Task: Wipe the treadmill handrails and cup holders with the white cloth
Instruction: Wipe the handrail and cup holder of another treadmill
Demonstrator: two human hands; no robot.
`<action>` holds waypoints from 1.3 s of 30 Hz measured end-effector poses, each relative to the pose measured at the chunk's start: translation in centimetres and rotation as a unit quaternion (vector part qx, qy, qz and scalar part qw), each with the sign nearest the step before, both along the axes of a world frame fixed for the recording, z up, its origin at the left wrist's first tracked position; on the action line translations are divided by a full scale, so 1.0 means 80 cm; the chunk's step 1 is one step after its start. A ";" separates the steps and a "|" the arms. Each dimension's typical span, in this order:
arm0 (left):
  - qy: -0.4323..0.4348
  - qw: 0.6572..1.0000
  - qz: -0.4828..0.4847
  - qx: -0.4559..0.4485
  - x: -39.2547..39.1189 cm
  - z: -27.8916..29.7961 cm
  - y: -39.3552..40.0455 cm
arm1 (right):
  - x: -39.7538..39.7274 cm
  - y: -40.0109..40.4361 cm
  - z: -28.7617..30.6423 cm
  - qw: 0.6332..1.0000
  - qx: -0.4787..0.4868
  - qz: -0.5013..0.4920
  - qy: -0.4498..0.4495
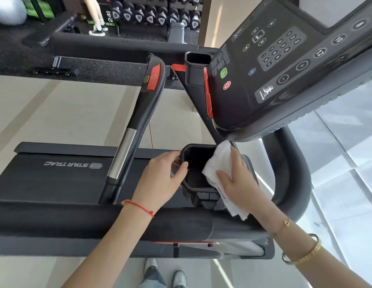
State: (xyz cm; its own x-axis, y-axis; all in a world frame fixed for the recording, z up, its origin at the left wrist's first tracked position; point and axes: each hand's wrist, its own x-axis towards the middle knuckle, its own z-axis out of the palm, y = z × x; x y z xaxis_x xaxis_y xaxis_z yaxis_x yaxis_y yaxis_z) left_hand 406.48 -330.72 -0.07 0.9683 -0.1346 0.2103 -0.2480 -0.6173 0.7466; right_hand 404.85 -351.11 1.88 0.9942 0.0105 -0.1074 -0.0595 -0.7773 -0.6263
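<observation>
A black cup holder [198, 161] sits just below the treadmill console. My left hand [164, 175] grips its left rim, thumb over the edge. My right hand [237, 177] presses a folded white cloth [219, 163] against the holder's right rim, fingers spread flat; the cloth's tail hangs below my wrist. A second cup holder [196, 61] stands farther away, beside the console. The centre handrail [137, 121], black with a chrome section and a red pad, runs away from me on the left. A curved black side handrail [293, 169] bends round on the right.
The console [284, 65] with keypad and red stop button overhangs the cup holder at upper right. The treadmill belt [56, 179] lies at left. A thin red safety cord [151, 138] hangs near the centre rail. Dumbbell racks and a person's legs are far behind.
</observation>
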 end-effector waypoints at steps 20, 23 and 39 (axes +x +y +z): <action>0.016 1.000 -0.002 -0.005 -0.002 0.004 0.000 | 0.051 0.007 0.020 0.953 -0.196 0.203 -0.108; 0.015 1.000 -0.002 -0.002 -0.001 0.005 0.000 | 0.083 0.028 0.027 0.931 -0.213 0.282 -0.096; 0.003 1.000 -0.007 0.003 -0.001 0.003 0.002 | 0.014 -0.015 0.011 0.998 0.001 0.052 -0.034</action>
State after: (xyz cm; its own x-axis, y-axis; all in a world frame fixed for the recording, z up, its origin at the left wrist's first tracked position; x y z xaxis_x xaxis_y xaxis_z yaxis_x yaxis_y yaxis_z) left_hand 406.38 -330.56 0.15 0.9674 -0.1499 0.2043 -0.2529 -0.6186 0.7439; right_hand 405.97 -352.31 2.75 0.9927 0.1141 -0.0399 0.0639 -0.7753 -0.6283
